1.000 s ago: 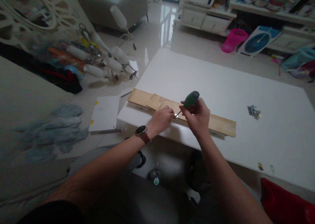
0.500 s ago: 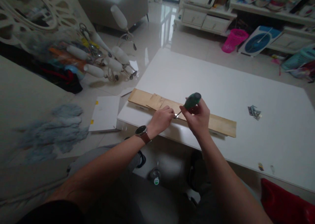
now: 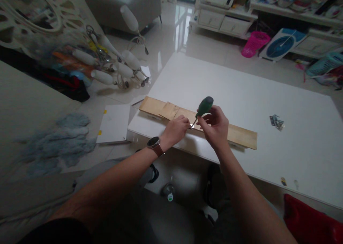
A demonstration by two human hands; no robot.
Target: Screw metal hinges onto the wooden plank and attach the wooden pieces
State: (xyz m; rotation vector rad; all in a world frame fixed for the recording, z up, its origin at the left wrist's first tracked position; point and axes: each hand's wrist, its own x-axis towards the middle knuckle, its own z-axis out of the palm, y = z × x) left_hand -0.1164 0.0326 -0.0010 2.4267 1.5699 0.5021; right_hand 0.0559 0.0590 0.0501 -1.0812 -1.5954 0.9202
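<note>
A green-handled screwdriver (image 3: 205,105) leans in the grip of my right hand (image 3: 216,124), its thumb and fingers closed near the base of the handle. The tip meets a small shiny metal piece (image 3: 192,126) on a long wooden board (image 3: 242,135). My left hand (image 3: 177,128), a watch on its wrist, pinches this metal piece from the left. The piece is too small and partly covered to name. The board lies across the near part of a white panel (image 3: 249,94), and a shorter wooden piece (image 3: 169,110) rests on it.
Small metal parts (image 3: 277,122) lie on the white panel to the right. A small yellow-and-black item (image 3: 283,181) sits near its front edge. A white box-like piece (image 3: 115,124) is on the floor at left, near a lamp (image 3: 123,70). A bottle (image 3: 169,191) stands between my feet.
The screwdriver's handle has tilted more upright and shifted slightly left, and my right-hand fingers have loosened lower around it. My left hand stays in place.
</note>
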